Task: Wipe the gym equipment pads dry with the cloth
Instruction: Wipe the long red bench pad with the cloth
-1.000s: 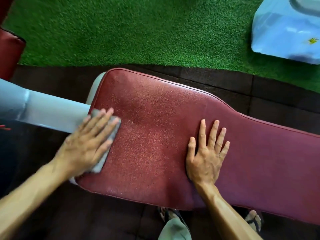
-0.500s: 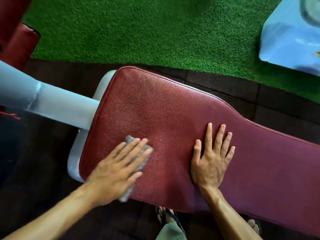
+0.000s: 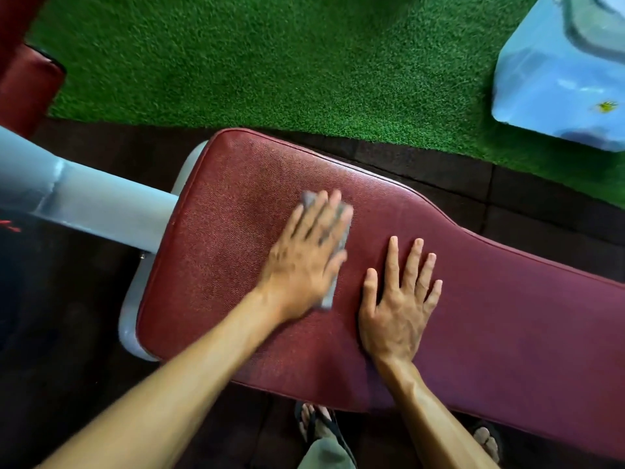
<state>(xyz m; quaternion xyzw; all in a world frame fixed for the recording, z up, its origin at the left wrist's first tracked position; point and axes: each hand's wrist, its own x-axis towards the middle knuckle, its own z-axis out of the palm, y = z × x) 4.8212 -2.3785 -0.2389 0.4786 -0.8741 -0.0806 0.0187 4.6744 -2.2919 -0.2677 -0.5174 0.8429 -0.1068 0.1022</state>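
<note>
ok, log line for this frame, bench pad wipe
step: wiping pad | left hand: flat on grey cloth, motion-blurred | right hand: flat on red pad, bracing | cloth: mid-pad, beside right hand

The red bench pad (image 3: 507, 316) bears a grey cloth (image 3: 341, 228); both hands.

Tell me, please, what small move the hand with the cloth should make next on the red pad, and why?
Probably lift the right hand clear, then sweep the cloth on to the right. The left hand presses the cloth flat at mid-pad, and the right hand lies flat right beside it, blocking that path, while the long narrow stretch of pad beyond it looks not yet reached.
</note>
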